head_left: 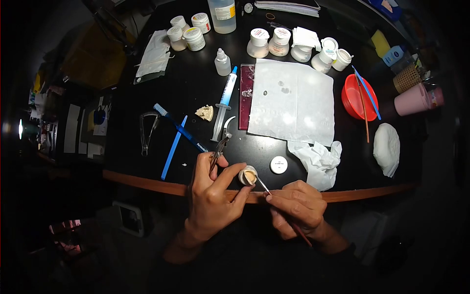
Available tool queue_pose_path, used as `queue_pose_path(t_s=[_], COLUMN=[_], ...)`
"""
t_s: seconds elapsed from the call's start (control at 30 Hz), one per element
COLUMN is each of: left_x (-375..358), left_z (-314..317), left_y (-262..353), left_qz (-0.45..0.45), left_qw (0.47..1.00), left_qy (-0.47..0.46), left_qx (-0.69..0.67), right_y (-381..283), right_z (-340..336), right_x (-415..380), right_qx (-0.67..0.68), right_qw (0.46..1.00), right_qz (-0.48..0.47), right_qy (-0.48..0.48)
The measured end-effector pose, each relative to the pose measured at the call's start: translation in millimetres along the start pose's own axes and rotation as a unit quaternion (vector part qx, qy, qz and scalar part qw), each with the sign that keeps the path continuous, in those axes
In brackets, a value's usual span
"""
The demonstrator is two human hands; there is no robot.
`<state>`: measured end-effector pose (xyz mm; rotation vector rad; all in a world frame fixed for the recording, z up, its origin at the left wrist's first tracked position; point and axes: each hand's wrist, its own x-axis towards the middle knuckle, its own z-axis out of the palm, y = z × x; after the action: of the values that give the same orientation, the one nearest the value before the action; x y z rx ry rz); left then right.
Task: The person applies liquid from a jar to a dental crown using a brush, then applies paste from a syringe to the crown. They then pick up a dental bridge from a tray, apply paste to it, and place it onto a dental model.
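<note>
My left hand (210,198) pinches a small open jar (242,179) of beige paste between thumb and forefinger, at the table's front edge. A metal clamp-like tool (220,147) with a curved end is also held in its other fingers. My right hand (298,208) is closed round a thin brush (302,234), its tip in the jar's mouth. A white lid (278,165) lies just right of the jar. Beyond the left hand are a toothbrush (182,128), a blue stick (174,149), a syringe (224,105) and a beige dental model piece (204,113).
A white sheet (293,100) lies over a dark red slab (246,111), with crumpled tissue (318,161) nearer me. At right sit a red bowl (348,102) with brushes across it and a white wad (387,149). Several jars (258,49), a dropper bottle (222,63) and a large bottle (223,19) stand behind.
</note>
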<state>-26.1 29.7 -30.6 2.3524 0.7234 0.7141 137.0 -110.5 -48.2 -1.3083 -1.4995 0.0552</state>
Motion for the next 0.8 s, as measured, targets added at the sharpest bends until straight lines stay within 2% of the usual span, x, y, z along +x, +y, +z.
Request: queue_pose_path(t_s=[0.07, 0.37, 0.67, 0.8], left_x=[-1.3, -1.9, -0.4, -2.8], left_z=[0.4, -1.8, -4.3, 2.1], left_y=[-0.3, -0.8, 2.1, 0.3], left_qz=[-0.003, 0.013, 0.011, 0.000], left_qw=[1.000, 1.000, 0.999, 1.000], left_qy=[0.003, 0.009, -0.050, -0.018], left_qx=[0.002, 0.006, -0.017, -0.025], right_y=[-2.8, -3.6, 0.6, 1.0], right_z=[-0.8, -0.7, 10.9, 11.7], right_x=[-1.1, 8.6, 9.5, 7.5], right_qx=[0.033, 0.004, 0.042, 0.040], right_qw=[0.999, 0.998, 0.991, 0.992], right_qz=[0.019, 0.023, 0.059, 0.054], right_qy=[0.031, 0.066, 0.109, 0.109])
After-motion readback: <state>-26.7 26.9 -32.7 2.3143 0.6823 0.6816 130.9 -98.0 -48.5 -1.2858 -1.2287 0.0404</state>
